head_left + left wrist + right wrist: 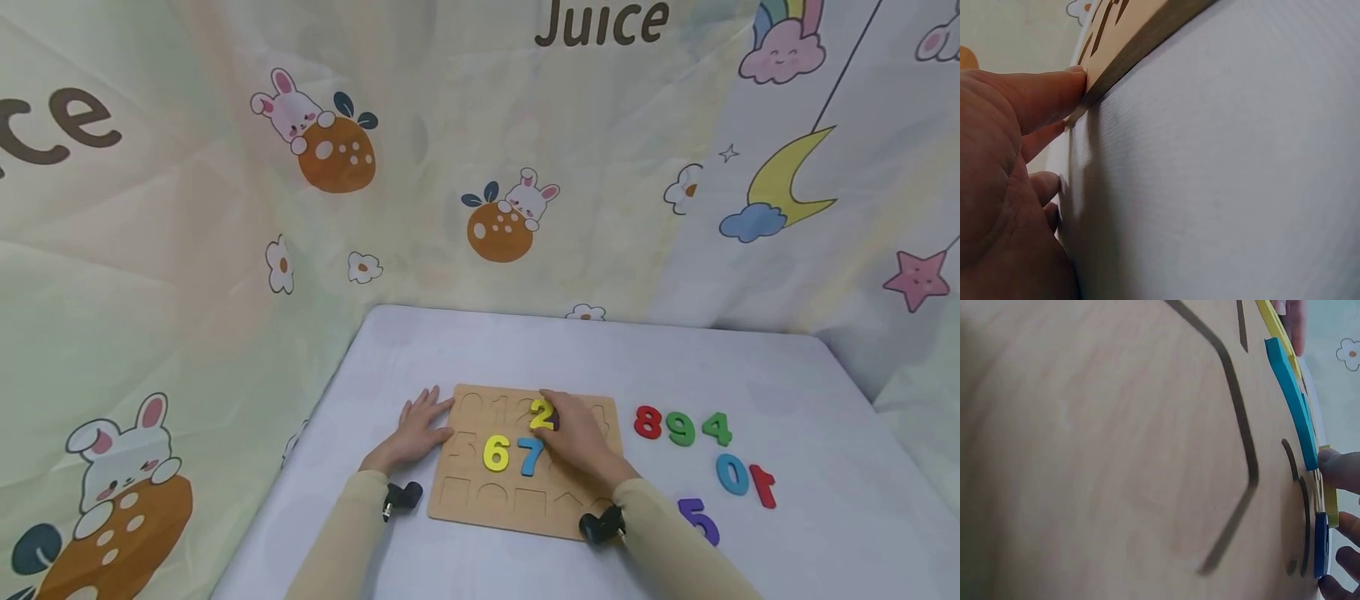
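Note:
A wooden number board (480, 504) with cut-out outlines lies on the table. My left hand (412, 432) rests beside its left edge, fingers extended; in the left wrist view the thumb (1054, 94) touches the board's side. My right hand (581, 435) reaches over the board's upper right and pinches a yellow number 2 (540, 414) between thumb and fingers. A dark blue piece (1321, 545) sits close to it, mostly hidden by the hand in the head view. On the board's middle row are a yellow number 6 (497, 454) and a light blue number 7 (530, 457).
Right of the board lie a red 8 (648, 422), a green 9 (681, 428), a green 4 (717, 428), a blue 0 (732, 474), a red 1 (763, 486) and a purple 5 (699, 522). A printed cloth (420, 150) hangs behind the white table (840, 433).

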### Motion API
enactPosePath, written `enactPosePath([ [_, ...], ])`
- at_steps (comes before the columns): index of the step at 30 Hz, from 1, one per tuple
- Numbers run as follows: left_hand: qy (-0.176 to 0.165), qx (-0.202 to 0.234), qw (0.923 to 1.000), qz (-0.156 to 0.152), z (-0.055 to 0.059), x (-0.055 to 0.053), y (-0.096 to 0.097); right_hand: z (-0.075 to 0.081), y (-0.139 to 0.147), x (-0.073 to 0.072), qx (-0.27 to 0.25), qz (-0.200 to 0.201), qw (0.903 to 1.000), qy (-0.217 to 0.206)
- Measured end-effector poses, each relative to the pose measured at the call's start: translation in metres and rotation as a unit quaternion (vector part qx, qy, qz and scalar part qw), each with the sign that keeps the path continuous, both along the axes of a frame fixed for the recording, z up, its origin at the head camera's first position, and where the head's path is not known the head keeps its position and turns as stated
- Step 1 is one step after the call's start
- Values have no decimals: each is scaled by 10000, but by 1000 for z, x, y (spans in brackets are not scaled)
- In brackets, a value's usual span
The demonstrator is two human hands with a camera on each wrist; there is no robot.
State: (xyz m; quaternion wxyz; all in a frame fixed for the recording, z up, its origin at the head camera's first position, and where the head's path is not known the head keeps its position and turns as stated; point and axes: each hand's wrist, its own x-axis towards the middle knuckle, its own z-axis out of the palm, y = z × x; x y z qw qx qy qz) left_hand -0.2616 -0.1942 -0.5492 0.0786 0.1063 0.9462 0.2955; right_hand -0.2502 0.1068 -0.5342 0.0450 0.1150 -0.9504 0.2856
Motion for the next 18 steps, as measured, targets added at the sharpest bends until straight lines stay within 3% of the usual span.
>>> enactPosePath([
  [7,49,-68,10000,-10,-1,0,1,-4,-4,-3,-25,38,9996,294],
  [18,-41,-50,10000,24,4,1,2,-6,-11,-7,-178,-22,9995,245],
])
